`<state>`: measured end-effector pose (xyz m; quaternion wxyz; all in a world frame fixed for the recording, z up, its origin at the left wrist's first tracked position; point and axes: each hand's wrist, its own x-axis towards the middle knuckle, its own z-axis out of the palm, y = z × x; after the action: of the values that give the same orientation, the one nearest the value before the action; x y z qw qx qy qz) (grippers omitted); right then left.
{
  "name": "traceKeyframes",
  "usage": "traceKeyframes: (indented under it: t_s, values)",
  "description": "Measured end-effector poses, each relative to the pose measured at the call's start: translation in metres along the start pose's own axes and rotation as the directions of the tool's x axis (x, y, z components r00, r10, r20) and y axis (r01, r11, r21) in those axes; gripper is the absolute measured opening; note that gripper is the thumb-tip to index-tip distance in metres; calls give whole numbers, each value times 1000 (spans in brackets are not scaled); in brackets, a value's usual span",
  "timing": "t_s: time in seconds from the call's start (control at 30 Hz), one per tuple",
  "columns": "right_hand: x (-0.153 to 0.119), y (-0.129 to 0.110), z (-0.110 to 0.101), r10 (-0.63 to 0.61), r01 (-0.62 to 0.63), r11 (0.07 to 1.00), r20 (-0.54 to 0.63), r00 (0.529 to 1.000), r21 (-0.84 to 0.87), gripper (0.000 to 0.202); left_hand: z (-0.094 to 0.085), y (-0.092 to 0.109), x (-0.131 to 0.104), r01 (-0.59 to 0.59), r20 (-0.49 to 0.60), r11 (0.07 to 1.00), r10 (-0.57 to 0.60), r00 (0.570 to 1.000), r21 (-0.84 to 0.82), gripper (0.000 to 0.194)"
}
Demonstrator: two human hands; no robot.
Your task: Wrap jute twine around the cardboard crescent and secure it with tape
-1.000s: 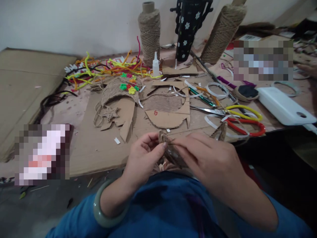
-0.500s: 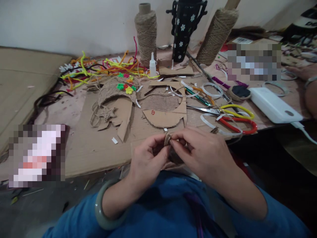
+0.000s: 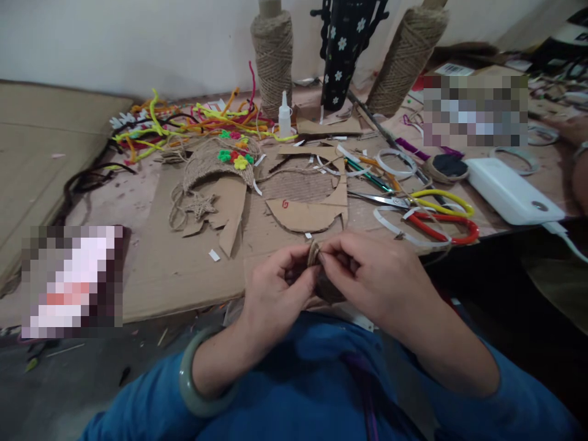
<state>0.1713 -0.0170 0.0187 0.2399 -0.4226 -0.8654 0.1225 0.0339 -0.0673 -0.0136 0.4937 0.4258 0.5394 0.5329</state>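
Observation:
My left hand [image 3: 280,285] pinches a small twine-wrapped piece [image 3: 313,252] between thumb and forefinger, just off the front edge of the table. From the other side, the thumb and fingertips of my right hand [image 3: 370,278] press together against its edge. Something dark shows below the fingers, and most of the piece is hidden by my hands. On the cardboard in front lie a cut-out cardboard frame [image 3: 303,214], a twine-covered crescent [image 3: 206,162] with bright little flowers, and a twine star [image 3: 201,206]. Scissors [image 3: 427,214] with yellow and red handles lie open to the right.
Two twine spools [image 3: 272,64] and a black flowered vase [image 3: 340,55] stand at the back, near a white glue bottle [image 3: 284,120]. Pipe cleaners [image 3: 184,125] are heaped at back left. A white power bank [image 3: 512,190] sits at right, near another person's arm [image 3: 581,171].
The view has shifted slightly. Both hands stay at the twine-wrapped piece, with only small finger movements. The other person's hand at the right has drawn back toward the edge of view.

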Motion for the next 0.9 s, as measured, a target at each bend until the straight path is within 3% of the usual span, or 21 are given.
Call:
traceKeyframes:
  t_s: [0.2,0.37,0.63,0.9]
  values:
    - [-5,-1,-2,3,-3,1000,11,1000,15,13,-1,4,0,4,6,999,-4,1000,-48,13]
    - [-4,0,-4,27,-29,998,45,999,56,12,-2,6,0,4,5,1000,-4,1000,7,15]
    - [-2,1,-13,135,-148,980,99,986,135,11,1,11,-2,-55,74,993,47,996,104,20]
    - [2,1,-18,203,-236,947,161,966,220,12,2,7,-2,-87,54,987,80,995,137,19]
